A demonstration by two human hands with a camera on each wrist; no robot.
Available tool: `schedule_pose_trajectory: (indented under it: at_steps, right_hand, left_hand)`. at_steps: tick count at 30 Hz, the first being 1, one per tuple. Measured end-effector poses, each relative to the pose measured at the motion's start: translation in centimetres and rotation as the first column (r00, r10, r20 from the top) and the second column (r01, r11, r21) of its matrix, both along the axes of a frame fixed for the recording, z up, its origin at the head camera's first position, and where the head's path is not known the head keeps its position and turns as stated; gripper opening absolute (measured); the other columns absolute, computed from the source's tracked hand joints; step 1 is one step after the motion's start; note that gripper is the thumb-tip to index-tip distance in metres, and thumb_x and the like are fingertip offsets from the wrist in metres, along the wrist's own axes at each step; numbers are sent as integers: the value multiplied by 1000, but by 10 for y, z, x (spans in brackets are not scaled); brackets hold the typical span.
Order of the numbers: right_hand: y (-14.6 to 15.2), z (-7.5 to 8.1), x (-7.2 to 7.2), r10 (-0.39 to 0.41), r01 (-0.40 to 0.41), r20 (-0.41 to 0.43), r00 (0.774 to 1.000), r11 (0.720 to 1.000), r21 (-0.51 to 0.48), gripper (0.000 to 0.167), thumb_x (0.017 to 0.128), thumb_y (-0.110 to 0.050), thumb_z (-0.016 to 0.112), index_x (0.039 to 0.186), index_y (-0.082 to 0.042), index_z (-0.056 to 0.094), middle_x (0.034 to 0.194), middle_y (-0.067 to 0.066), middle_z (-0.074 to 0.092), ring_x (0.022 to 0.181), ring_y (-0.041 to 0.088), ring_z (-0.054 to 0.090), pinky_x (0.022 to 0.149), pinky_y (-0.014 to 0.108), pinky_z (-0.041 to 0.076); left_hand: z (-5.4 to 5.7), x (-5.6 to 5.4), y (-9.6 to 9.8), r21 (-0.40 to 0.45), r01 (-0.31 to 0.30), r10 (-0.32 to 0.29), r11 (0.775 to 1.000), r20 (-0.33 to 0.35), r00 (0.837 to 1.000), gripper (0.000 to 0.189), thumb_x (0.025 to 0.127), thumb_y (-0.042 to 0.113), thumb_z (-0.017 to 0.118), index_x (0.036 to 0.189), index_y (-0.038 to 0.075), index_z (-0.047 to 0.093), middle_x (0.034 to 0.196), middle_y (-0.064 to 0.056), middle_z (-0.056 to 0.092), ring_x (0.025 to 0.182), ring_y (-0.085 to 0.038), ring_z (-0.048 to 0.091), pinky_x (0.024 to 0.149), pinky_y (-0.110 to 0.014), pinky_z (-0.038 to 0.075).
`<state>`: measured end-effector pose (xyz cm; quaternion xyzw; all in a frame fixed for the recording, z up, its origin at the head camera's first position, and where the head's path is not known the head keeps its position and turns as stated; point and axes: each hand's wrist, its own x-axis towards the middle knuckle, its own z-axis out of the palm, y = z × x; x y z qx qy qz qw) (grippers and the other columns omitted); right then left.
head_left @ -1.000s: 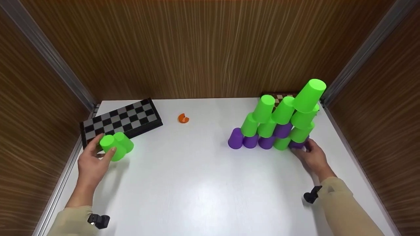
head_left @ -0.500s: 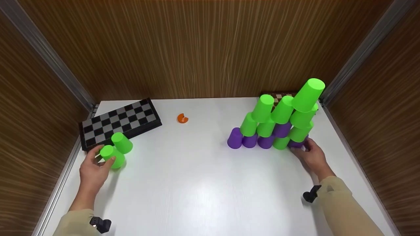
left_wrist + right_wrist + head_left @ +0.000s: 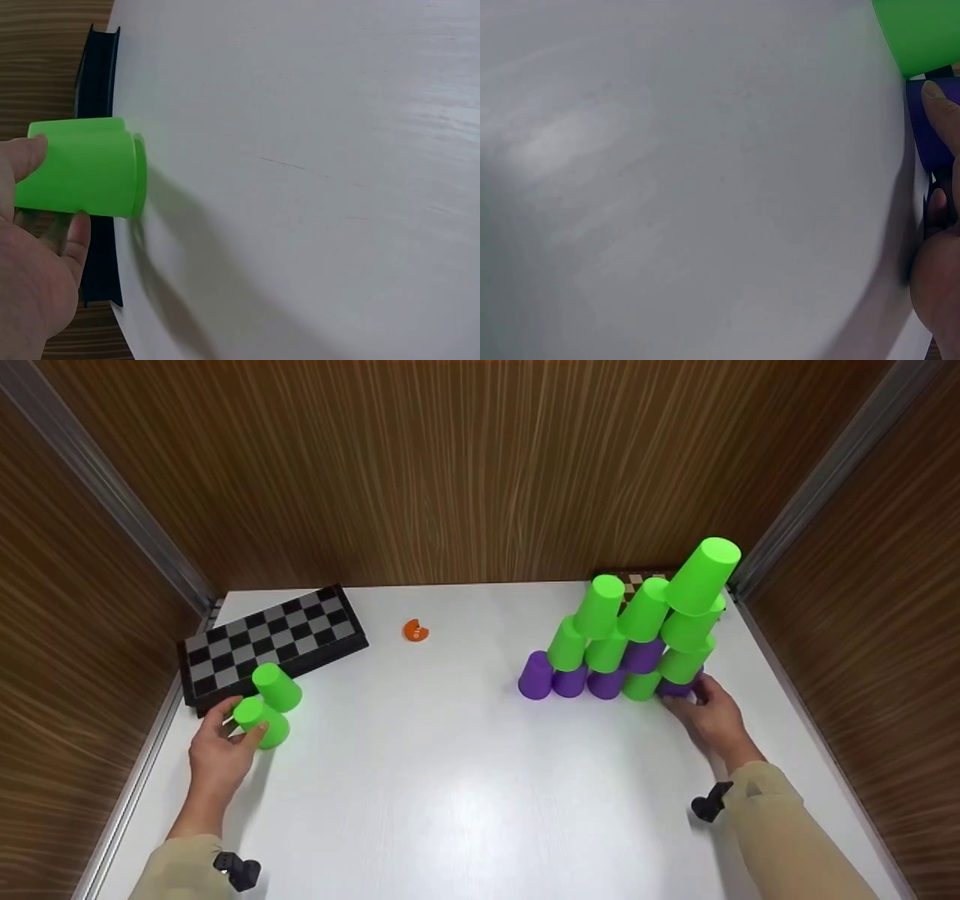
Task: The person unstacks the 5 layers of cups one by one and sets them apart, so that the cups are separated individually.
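White tabletop (image 3: 450,735) runs wide between our hands; wood panels (image 3: 450,472) bound back and sides. Left: two green cups. Our left hand (image 3: 220,754) pinches the nearer green cup (image 3: 262,725); the farther green cup (image 3: 277,688) stands just behind. Right: cup stack (image 3: 606,651), eight green, five purple; our right hand (image 3: 712,716) pinches its bottom-right purple cup (image 3: 676,688). Black-grey checkerboard (image 3: 274,634) blocks behind the left pair, brown board (image 3: 635,579) behind the stack; orange piece (image 3: 415,631) between.

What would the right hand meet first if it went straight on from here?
Beyond the purple tapered plastic cup the right hand holds, probably the green tapered plastic cup beside it in the bottom row, though exact depth is unclear.
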<state>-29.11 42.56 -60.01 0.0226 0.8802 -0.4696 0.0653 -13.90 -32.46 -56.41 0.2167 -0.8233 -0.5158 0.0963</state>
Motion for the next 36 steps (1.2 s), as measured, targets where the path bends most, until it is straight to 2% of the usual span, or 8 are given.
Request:
schedule_pose_trajectory:
  at_steps: [10,17,21,24,27,31,34,36]
  right_hand:
    - [0,0,0,-8,8,8,1000,1000,-7,89,97,-39,80,165,-4,33,170,25,27,157,48,21,126,62,21]
    - [2,-1,1,-6,6,7,1000,1000,6,91,97,-40,79,165,-3,32,170,27,26,157,48,21,126,62,23]
    - [2,-2,0,-12,12,12,1000,1000,-4,91,97,-39,80,165,-4,32,170,25,26,157,47,21,126,61,22]
    - [2,-2,-1,-11,11,11,1000,1000,-5,91,97,-39,81,165,-4,32,171,25,26,158,47,21,126,61,22]
    - [1,-2,-2,-5,5,4,1000,1000,-2,90,97,-37,80,165,-3,33,170,25,27,157,47,22,126,61,22]
    - [3,-2,-1,-9,9,-10,1000,1000,-7,88,97,-35,80,164,-3,33,169,26,30,156,48,24,125,62,24]
    - [2,-3,-2,-16,16,-15,1000,1000,-6,88,97,-36,81,164,-3,34,168,27,32,155,49,26,125,62,25]
    - [1,-3,-2,-19,19,-22,1000,1000,-2,86,97,-36,81,163,-4,36,167,27,33,155,48,27,125,61,26]
  left_hand:
    - [-2,-3,-2,10,3,-3,1000,0,1000,68,102,5,70,161,2,37,163,-24,38,148,-42,43,86,-4,46]
    - [-3,-4,-3,-17,1,-1,1000,19,1000,69,102,6,69,162,2,36,164,-23,38,148,-42,43,94,-10,48]
    - [-2,-5,-4,1,6,-6,1000,29,1000,71,102,7,69,164,4,33,166,-22,35,150,-41,40,108,-26,50]
    - [-1,-5,-5,22,16,-17,1000,41,999,78,102,10,71,167,6,28,169,-21,30,153,-41,36,117,-44,43]
    - [1,-2,-8,26,18,-19,1000,51,999,86,100,15,75,169,10,24,172,-19,26,156,-39,31,121,-52,37]
    - [12,-2,-8,-25,21,-20,999,36,999,89,100,23,77,170,12,23,173,-15,27,157,-36,30,123,-53,35]
    - [29,-2,-6,-87,25,-25,996,0,1000,88,100,28,77,169,12,25,172,-14,30,156,-34,32,123,-53,34]
    - [45,-3,-2,-121,32,-36,992,-31,999,86,101,29,76,169,13,26,171,-14,33,156,-33,33,124,-51,34]
